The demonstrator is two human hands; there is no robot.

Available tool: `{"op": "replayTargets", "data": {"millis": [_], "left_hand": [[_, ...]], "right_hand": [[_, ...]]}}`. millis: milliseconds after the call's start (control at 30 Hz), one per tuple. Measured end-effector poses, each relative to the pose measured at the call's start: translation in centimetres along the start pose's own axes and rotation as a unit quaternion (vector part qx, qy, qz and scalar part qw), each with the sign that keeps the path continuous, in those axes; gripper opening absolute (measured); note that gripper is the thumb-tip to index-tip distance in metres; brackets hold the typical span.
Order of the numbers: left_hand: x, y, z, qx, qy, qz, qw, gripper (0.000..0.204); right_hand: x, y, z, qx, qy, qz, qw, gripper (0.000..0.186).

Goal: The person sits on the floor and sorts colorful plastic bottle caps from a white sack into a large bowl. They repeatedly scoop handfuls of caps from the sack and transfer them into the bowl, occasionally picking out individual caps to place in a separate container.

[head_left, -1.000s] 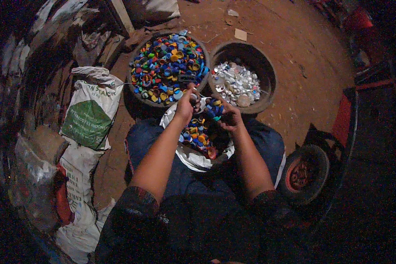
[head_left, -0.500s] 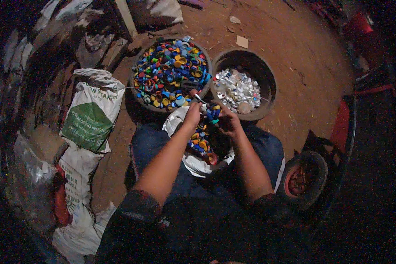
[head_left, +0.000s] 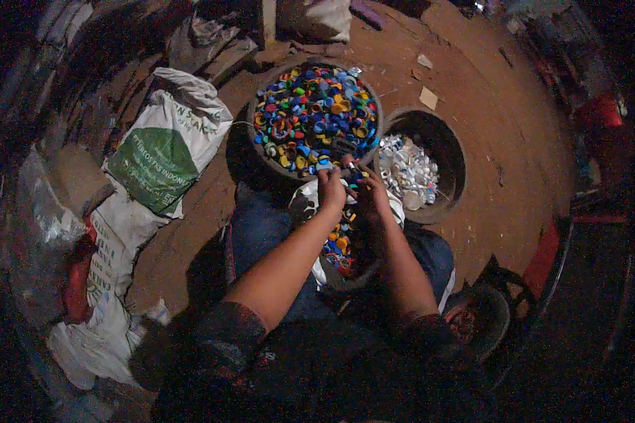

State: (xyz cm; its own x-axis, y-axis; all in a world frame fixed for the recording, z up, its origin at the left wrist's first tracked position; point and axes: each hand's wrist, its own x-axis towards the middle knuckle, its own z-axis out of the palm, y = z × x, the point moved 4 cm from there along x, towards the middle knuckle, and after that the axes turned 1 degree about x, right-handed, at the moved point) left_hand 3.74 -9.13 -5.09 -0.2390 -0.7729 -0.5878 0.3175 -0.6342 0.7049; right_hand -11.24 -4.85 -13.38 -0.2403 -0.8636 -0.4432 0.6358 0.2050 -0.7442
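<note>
My left hand (head_left: 330, 189) is closed around something small I cannot make out at the near rim of a round tub (head_left: 256, 151) full of colourful caps (head_left: 317, 113). Close beside it, my right hand (head_left: 372, 192) has bent fingers around a few dark and yellow bottle caps (head_left: 363, 175). Below both hands, between my legs, an open white sack (head_left: 396, 208) holds more coloured caps (head_left: 339, 247), partly shadowed. At the right, another dark tub (head_left: 453, 190) holds silver and white caps (head_left: 406, 169).
A white-and-green sack (head_left: 155, 162) lies at the left on further pale sacks and plastic. A wooden post (head_left: 268, 21) and bulky sack (head_left: 317, 17) stand behind. A wheel (head_left: 497, 317) and red metal piece (head_left: 547, 254) are at the lower right; brown floor (head_left: 501, 113) surrounds the tubs.
My hands have drawn closer together, and the cluster of caps in the right hand looks smaller or more hidden. The view has shifted, so the tubs appear farther right and lower.
</note>
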Motion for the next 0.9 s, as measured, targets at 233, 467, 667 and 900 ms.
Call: {"op": "replayTargets", "data": {"millis": [233, 467, 667, 900], "left_hand": [[3.2, -0.9, -0.8, -0.093, 0.093, 0.040, 0.991, 0.033], [4.5, 0.6, -4.7, -0.140, 0.151, 0.029, 0.978, 0.069], [6.8, -0.9, -7.8, -0.069, 0.156, 0.053, 0.984, 0.065], [1.0, 3.3, -2.4, 0.100, -0.011, 0.118, 0.988, 0.051]], "right_hand": [[15.2, 2.0, -6.4, -0.182, 0.019, 0.031, 0.983, 0.033], [17.5, 3.7, -3.1, -0.230, 0.032, 0.029, 0.972, 0.033], [12.6, 0.0, 1.4, -0.290, 0.037, 0.001, 0.956, 0.039], [-5.0, -7.6, 8.4, -0.163, -0.030, 0.094, 0.982, 0.041]]}}
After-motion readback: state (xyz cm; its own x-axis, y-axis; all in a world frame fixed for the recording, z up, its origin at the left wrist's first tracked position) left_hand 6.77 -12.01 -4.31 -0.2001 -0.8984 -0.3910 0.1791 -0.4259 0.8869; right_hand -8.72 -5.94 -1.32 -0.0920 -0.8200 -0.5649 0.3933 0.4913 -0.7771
